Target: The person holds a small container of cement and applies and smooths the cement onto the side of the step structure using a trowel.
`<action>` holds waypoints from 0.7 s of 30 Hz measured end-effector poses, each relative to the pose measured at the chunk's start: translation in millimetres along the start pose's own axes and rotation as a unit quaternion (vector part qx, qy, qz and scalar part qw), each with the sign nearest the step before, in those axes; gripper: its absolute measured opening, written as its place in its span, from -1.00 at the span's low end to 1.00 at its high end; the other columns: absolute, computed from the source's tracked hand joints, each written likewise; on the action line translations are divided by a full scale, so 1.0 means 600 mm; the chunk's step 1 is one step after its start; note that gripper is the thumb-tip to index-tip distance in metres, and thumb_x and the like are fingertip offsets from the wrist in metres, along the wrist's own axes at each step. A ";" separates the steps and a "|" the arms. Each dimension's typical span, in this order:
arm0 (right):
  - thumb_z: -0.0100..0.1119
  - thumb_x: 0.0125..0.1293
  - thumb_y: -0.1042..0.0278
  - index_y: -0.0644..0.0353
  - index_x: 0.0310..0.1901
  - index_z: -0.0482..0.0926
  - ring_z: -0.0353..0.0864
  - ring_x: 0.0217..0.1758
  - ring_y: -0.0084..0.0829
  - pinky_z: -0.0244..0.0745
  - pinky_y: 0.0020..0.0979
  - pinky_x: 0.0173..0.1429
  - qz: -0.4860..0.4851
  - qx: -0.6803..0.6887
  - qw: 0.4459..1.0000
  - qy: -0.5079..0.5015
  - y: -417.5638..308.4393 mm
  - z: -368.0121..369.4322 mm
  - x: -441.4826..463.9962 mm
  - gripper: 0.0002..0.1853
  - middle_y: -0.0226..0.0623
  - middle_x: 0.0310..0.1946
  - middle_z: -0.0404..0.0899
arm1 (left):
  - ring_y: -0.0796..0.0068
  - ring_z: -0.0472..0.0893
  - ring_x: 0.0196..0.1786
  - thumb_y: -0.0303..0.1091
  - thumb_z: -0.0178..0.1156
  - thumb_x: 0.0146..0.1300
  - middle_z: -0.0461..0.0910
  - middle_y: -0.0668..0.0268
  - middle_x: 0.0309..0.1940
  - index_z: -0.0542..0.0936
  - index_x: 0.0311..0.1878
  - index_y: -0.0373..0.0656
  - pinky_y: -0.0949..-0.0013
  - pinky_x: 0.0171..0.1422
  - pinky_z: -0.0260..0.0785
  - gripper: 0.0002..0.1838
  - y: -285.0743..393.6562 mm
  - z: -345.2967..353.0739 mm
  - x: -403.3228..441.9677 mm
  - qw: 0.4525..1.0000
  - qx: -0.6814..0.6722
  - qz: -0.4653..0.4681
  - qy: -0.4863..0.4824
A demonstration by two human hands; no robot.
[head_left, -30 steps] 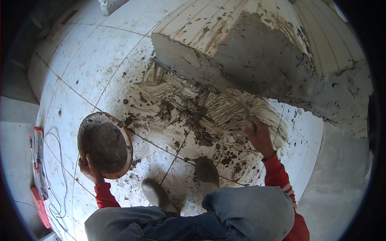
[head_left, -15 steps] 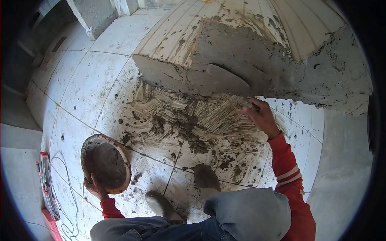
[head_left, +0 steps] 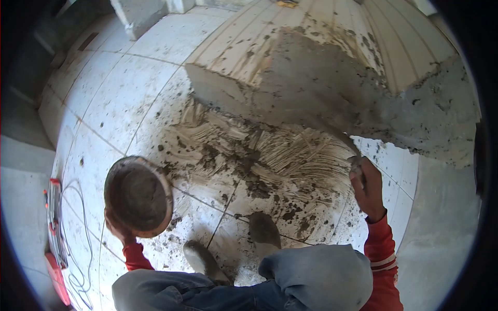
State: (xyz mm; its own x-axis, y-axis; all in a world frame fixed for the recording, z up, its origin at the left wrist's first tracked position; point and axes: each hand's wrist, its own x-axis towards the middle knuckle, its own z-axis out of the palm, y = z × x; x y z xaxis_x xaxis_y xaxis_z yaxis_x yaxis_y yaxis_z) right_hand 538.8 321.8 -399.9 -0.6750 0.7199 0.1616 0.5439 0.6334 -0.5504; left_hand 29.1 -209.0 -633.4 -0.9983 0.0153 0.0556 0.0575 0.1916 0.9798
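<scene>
My left hand (head_left: 118, 226) grips the lower left rim of a round bowl (head_left: 139, 197) with grey mortar inside. On the right, my right hand (head_left: 368, 187) is closed round the handle of a trowel (head_left: 340, 136), whose blade is seen nearly edge-on and blurred. The trowel lies close to the lower edge of a block coated in wet grey mortar (head_left: 332, 83). Below the block, the floor carries smeared streaks and dark clumps of mortar (head_left: 254, 168).
Two boots (head_left: 264, 230) stand on the white tiled floor (head_left: 114, 111). A red tool (head_left: 56, 277) and a grey cable (head_left: 78, 243) lie at the far left. Striped panels (head_left: 404, 41) rise above the block, and a rough pillar (head_left: 136, 18) stands at the upper left.
My right hand first went up as the trowel blade lay flat against the mortared face, then came down and right with the blade turned. My left hand still holds the bowl.
</scene>
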 end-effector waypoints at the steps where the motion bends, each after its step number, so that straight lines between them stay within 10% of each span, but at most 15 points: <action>1: 0.32 0.44 0.43 0.27 -0.05 0.55 0.56 -0.42 -0.29 0.40 -0.30 -0.33 -0.075 -0.096 0.992 -0.010 -0.016 0.019 0.006 -0.82 -0.25 -0.30 0.56 | 0.28 0.65 0.12 0.01 -0.02 0.70 0.70 0.13 0.11 0.69 0.22 -0.31 0.13 0.31 0.48 -0.46 0.014 0.013 -0.003 1.000 -0.018 -0.007 0.004; 5: 0.39 0.39 0.30 0.13 0.02 0.65 0.70 -0.30 -0.11 0.57 -0.10 -0.25 -0.203 -0.128 0.970 -0.049 -0.083 0.132 0.052 -0.76 -0.22 -0.22 0.61 | 0.23 0.63 0.20 -0.05 -0.02 0.71 0.66 0.15 0.20 0.66 0.23 -0.32 0.14 0.38 0.46 -0.50 0.081 0.090 -0.026 0.998 -0.046 0.034 0.016; 7: 0.41 0.39 0.27 0.07 0.06 0.68 0.72 -0.28 -0.12 0.61 -0.09 -0.23 -0.220 -0.128 0.961 -0.112 -0.108 0.181 0.068 -0.74 -0.24 -0.20 0.63 | 0.18 0.59 0.30 -0.08 -0.02 0.71 0.61 0.09 0.25 0.65 0.26 -0.35 0.14 0.46 0.40 -0.51 0.092 0.090 -0.042 0.892 0.342 0.296 -0.017; 11: 0.40 0.39 0.28 0.04 0.13 0.68 0.73 -0.24 -0.13 0.62 -0.09 -0.20 -0.277 -0.130 0.942 -0.141 -0.164 0.303 0.119 -0.69 -0.25 -0.22 0.61 | 0.04 0.57 0.34 -0.11 0.06 0.68 0.58 -0.01 0.26 0.64 0.29 -0.33 0.09 0.51 0.35 -0.54 0.197 0.165 -0.081 0.983 0.107 0.147 -0.013; 21: 0.43 0.38 0.29 0.12 0.10 0.71 0.75 -0.25 -0.10 0.65 -0.06 -0.13 -0.275 0.041 0.951 -0.136 -0.192 0.564 0.064 -0.70 -0.16 -0.25 0.65 | -0.06 0.56 0.28 -0.18 0.10 0.65 0.57 -0.07 0.19 0.62 0.27 -0.38 0.02 0.44 0.37 -0.57 0.216 0.189 -0.099 0.964 0.170 0.206 -0.004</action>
State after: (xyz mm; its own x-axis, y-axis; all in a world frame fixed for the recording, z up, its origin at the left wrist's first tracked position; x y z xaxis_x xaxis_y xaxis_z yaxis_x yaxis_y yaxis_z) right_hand 281.3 180.4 -607.5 -0.9564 0.1779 0.2317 0.0369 0.8604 -0.5082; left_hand 96.5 -74.0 -531.4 -0.8905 0.1662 0.4235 0.4484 0.4786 0.7549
